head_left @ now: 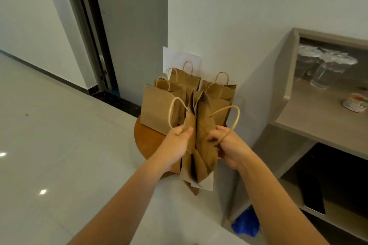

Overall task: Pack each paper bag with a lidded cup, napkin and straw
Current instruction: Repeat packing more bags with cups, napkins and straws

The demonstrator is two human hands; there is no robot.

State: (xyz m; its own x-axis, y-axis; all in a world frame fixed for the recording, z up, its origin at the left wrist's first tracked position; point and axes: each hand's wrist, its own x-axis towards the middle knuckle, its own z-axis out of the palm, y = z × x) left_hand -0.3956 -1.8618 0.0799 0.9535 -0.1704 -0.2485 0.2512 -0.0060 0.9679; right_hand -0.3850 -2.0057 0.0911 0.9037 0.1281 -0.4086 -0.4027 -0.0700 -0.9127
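I hold a folded brown paper bag (203,131) upright above a small round wooden table (147,141). My left hand (177,141) grips its left side near one twine handle. My right hand (225,145) grips the right side, with the other handle looped over the fingers. The bag's mouth is only slightly parted. Behind it, several more brown paper bags (157,107) with handles stand on the table against the wall. Clear plastic lidded cups (326,65) sit on a shelf at the far right. I see no napkins or straws.
A grey wooden shelf unit (310,113) stands to the right, with a small round tin (356,103) on its counter. Something blue (247,225) lies on the floor by its base. A white sheet (179,59) leans on the wall behind the bags. A door frame (89,32) is at left.
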